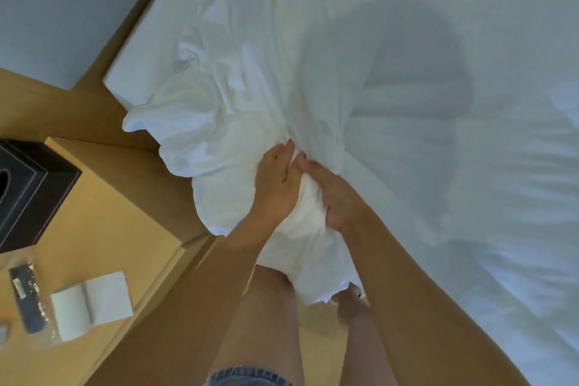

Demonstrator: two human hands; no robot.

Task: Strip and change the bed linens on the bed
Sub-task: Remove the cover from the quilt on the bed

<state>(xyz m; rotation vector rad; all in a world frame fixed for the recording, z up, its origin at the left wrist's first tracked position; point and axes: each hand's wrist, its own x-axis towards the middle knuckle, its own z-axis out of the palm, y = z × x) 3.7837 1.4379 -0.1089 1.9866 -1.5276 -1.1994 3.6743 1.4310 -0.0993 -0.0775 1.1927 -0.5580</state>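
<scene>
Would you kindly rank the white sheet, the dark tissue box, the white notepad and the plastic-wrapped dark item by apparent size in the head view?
1. white sheet, by far the largest
2. dark tissue box, though the frame edge cuts it off
3. white notepad
4. plastic-wrapped dark item, narrower than the notepad

You're in a bedroom, most likely a hotel room: a wide bed (454, 213) is heaped with rumpled white linens (219, 110), and just beside the bed stands a wooden bedside table (125, 222) carrying a dark tissue box (28, 194), a white notepad (94, 301) and a plastic-wrapped dark item (26, 301).
</scene>
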